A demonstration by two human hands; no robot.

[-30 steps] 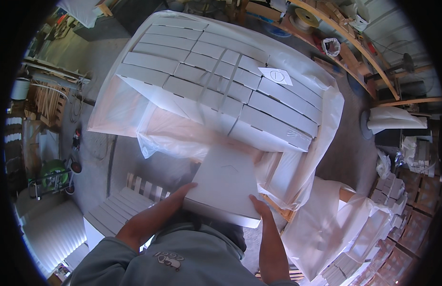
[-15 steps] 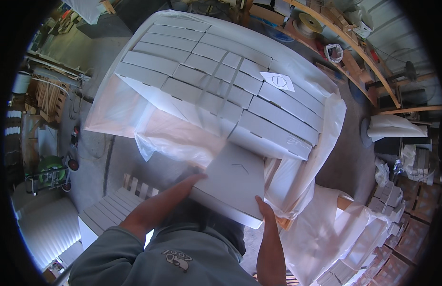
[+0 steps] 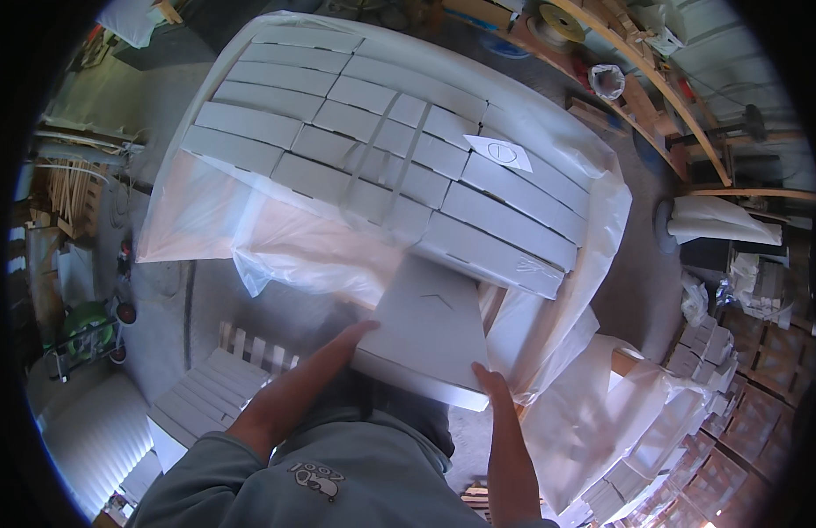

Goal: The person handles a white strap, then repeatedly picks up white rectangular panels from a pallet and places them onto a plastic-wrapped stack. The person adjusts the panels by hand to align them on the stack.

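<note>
A flat white cardboard box (image 3: 430, 321) is held in front of my body, between both hands. My left hand (image 3: 364, 334) grips its left side, with most fingers hidden under or behind it. On the opposite side, my right hand (image 3: 490, 381) closes on the near right corner, its thumb along the edge. The box's far end meets the near side of a large stack of similar white boxes (image 3: 329, 141); I cannot tell whether it touches. Clear plastic film (image 3: 293, 242) hangs around that stack. A paper sheet with a circled mark (image 3: 500, 154) lies on top.
At lower left a slatted pallet (image 3: 258, 348) bears more white boxes (image 3: 197, 396). Plastic-draped goods (image 3: 575, 414) stand close on my right. Wooden shelving (image 3: 654, 88) with a cable spool (image 3: 557, 26) lines the upper right. A green machine (image 3: 89, 326) stands at far left.
The big stack has shifted left and slightly up in view as my head turned. The box stays in both hands, almost unmoved against my body.
</note>
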